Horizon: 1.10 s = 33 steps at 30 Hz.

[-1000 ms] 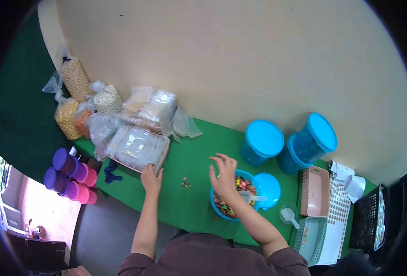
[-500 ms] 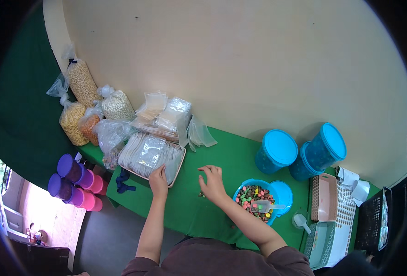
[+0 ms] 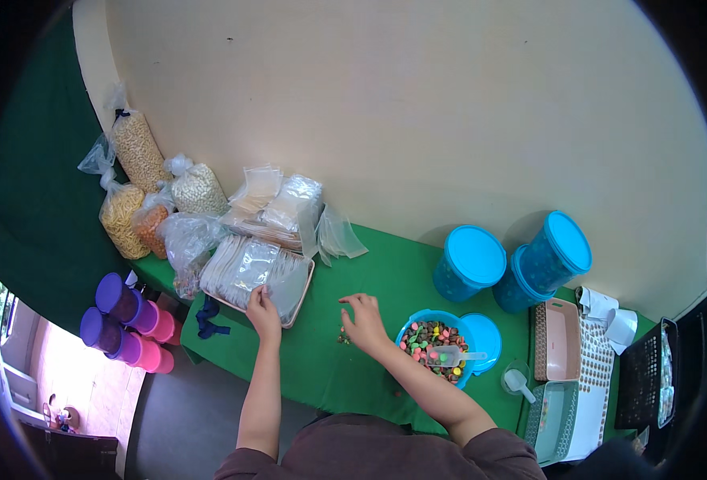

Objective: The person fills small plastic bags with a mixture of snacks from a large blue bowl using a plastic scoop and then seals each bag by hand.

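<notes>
My left hand [image 3: 264, 314] is over the near edge of a pale tray [image 3: 309, 290], its thumb and fingertips pinched together. A shiny clear plastic bag [image 3: 255, 264] and a frosted one [image 3: 289, 282] lie at those fingertips on packed rows of bags; what is in the pinch is too small to tell. To the right, my right hand [image 3: 364, 324] hovers above the green cloth with curved fingers apart and nothing visible in them. Beside its fingertips sits a small cluster of candies [image 3: 344, 336]. A blue tub [image 3: 402, 327] of colourful candies, with a clear scoop [image 3: 449, 357] on top, is near my right forearm.
Lidded blue tubs [image 3: 469, 262] stand by the wall. On the right are a pink basket [image 3: 562, 340], a green basket [image 3: 552, 420] and a cup with a white scoop [image 3: 517, 381]. Snack bags [image 3: 199, 189] crowd the far left; more bags [image 3: 285, 212] are piled behind the tray.
My left hand has shifted slightly left and up along the tray's near edge. The right hand stays in nearly the same place, and the whole view has drifted a little.
</notes>
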Motion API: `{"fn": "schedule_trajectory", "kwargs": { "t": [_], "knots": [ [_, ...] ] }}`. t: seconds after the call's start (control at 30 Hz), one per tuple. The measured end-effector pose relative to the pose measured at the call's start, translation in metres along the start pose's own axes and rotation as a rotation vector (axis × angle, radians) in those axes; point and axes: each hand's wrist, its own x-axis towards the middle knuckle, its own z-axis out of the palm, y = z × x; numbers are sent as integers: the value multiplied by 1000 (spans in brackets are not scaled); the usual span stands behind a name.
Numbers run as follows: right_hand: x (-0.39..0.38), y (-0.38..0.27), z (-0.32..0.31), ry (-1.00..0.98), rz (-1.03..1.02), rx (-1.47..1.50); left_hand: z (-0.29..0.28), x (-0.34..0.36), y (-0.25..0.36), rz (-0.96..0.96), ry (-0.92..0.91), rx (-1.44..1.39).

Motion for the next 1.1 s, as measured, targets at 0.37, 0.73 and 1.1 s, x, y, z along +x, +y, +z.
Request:
{"fn": "schedule_trajectory", "kwargs": {
  "t": [0.37, 0.73, 1.1],
  "knots": [
    [5, -19, 50, -265, 199, 389, -39, 22, 33, -229, 301, -533],
    [-34, -103, -62, -18, -135, 519, -44, -74, 170, -345, -340, -824],
    [-89, -78, -128, 138, 267, 948, -25, -120, 221, -294, -687, -1070]
  ]
}}
